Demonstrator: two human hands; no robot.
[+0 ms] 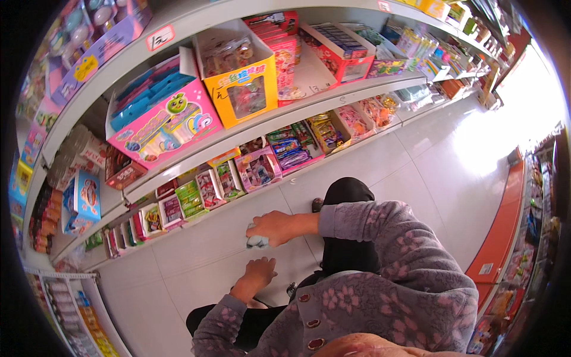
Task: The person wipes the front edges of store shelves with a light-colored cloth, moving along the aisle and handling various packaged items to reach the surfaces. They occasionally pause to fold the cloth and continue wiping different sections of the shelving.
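My right hand (275,228) is closed on a bunched grey-white cloth (257,241), part of which sticks out below the fingers. It hangs in front of the lowest shelf, above or near the tiled floor; the exact gap I cannot tell. Closer to my body, my left hand (259,275) has its fingers apart and slightly bent, with nothing in it. Ahead of both hands runs a row of small boxes of packaged sweets, among them a pink box (258,168) and a box of green packets (190,199).
A higher shelf holds a large pink box (172,128), a yellow box (245,86) and a red box (342,56). An orange-edged shelf unit (496,238) stands to the right. At lower left is a white rack (77,297). My knees are bent above the pale tile floor (137,279).
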